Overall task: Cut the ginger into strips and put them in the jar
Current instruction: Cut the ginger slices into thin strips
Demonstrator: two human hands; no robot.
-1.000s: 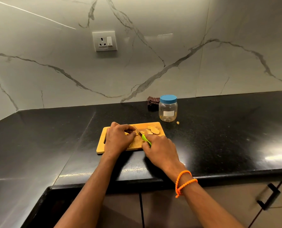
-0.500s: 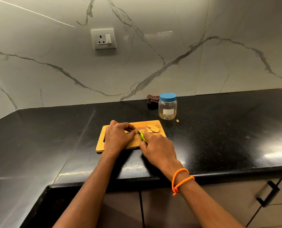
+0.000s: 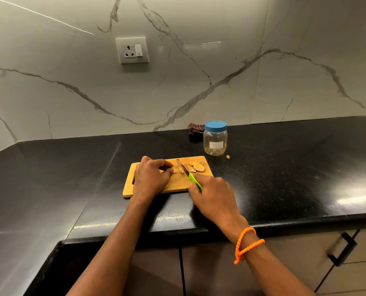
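Observation:
A wooden cutting board (image 3: 177,185) lies on the black counter. My left hand (image 3: 151,179) rests on the board with curled fingers, holding down a small piece of ginger (image 3: 174,171) at its fingertips. My right hand (image 3: 213,195) grips a knife (image 3: 186,170) by its green handle, the blade angled across the board just right of that piece. Ginger slices (image 3: 197,166) lie at the board's far right corner. A clear jar (image 3: 215,138) with a blue lid on stands behind the board.
A dark cloth (image 3: 196,130) lies by the wall left of the jar. A ginger scrap (image 3: 228,156) sits on the counter (image 3: 284,167) near the jar. A wall socket (image 3: 132,50) is above. Cabinet doors with a black handle (image 3: 342,248) are below the counter edge.
The knife blade has shifted a little to the right, away from my left fingertips. My left hand stays on the ginger piece. The view has tilted slightly.

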